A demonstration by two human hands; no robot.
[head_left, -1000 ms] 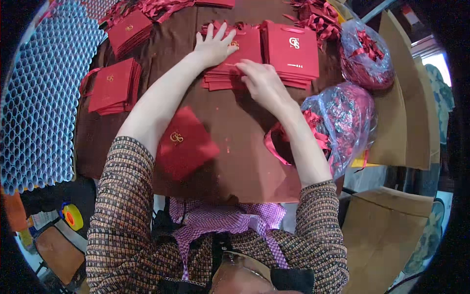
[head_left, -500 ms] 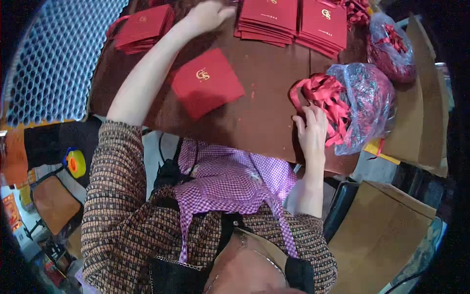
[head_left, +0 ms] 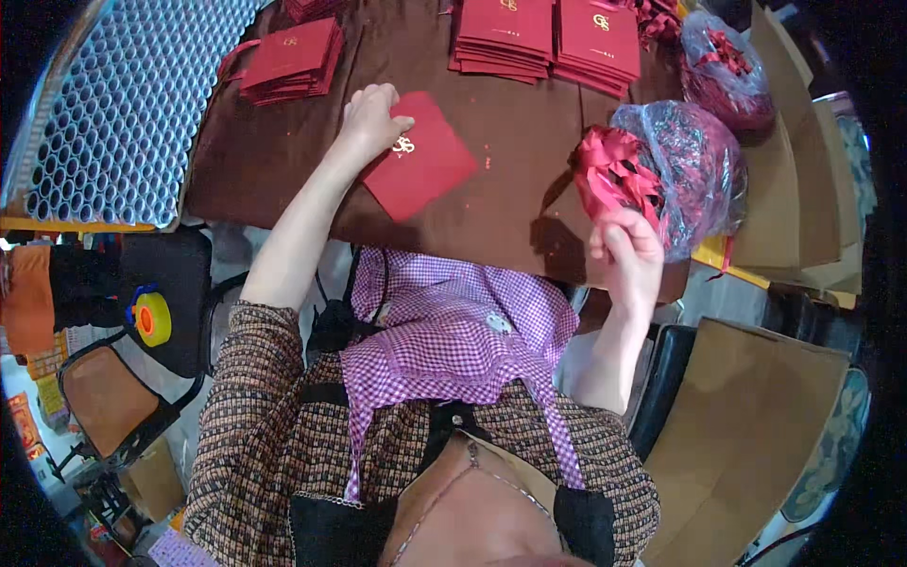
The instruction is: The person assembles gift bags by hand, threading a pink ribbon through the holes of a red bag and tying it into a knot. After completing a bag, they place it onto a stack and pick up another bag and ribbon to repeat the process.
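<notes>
A flat red card or envelope (head_left: 432,165) with a gold emblem lies slantwise on the brown-covered table. My left hand (head_left: 373,123) is over its far left part, fingers curled and thumb across the card. Whether anything is pinched there is hidden. On the right, my right hand (head_left: 628,248) is closed in a pinch at the near end of a bunch of red ribbons (head_left: 619,175). A ribbon appears to run into its fingers. The bunch spills from a clear plastic bag (head_left: 694,161).
Stacks of matching red cards sit at the far middle (head_left: 501,38), beside them (head_left: 597,47), and far left (head_left: 293,61). A second ribbon bag (head_left: 727,76) stands far right, by cardboard (head_left: 803,189). A honeycomb-like tray (head_left: 123,123) fills the left. A yellow tape roll (head_left: 153,318) is lower left.
My left hand has come back from the far side of the table to the red card. My right hand has drawn nearer to me and closed at the ribbons.
</notes>
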